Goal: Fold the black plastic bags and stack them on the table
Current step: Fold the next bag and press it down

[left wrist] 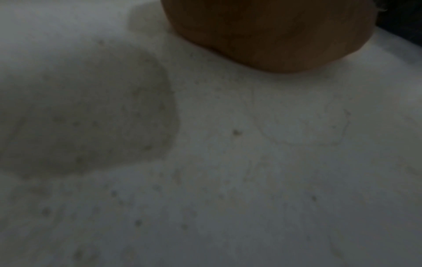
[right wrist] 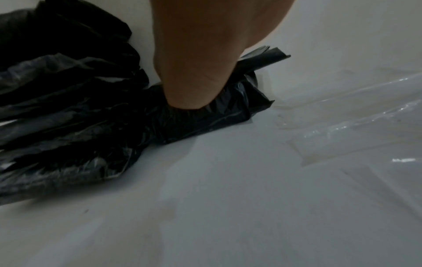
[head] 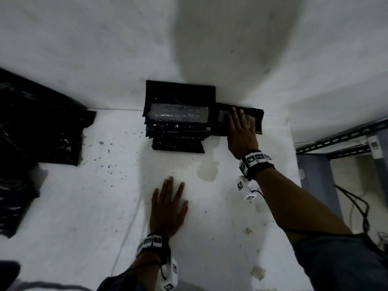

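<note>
Right hand (head: 241, 133): laid flat, fingers straight and spread, pressing a folded bag (head: 257, 122) down at the far edge of the table (head: 220, 238); likely flattening the fold so the springy plastic keeps its crease.
Folded bag: black, lying just right of the stack (head: 178, 122) and touching its side rather than sitting on top; seen from the right wrist, crumpled and puffed under the heel of the hand.
Stack: folded black bags overlapping in steps against the wall (head: 105, 49), the nearest ones lowest; probably the pile meant to receive the pressed bag.
Left hand (head: 169, 208): resting palm down on bare tabletop, fingers extended and relaxed, holding nothing; seemingly bracing the reach forward.
Unfolded bags (head: 37, 127): loose black heap at the table's left side, well apart from both hands; judged the work left to do.
Surroundings: stain (head: 206, 172) and dark specks on the white surface between the hands; metal shelf frame (head: 340, 141) and cables beyond the right edge.
Obstacles: nothing lying between the pressed bag and the stack.
</note>
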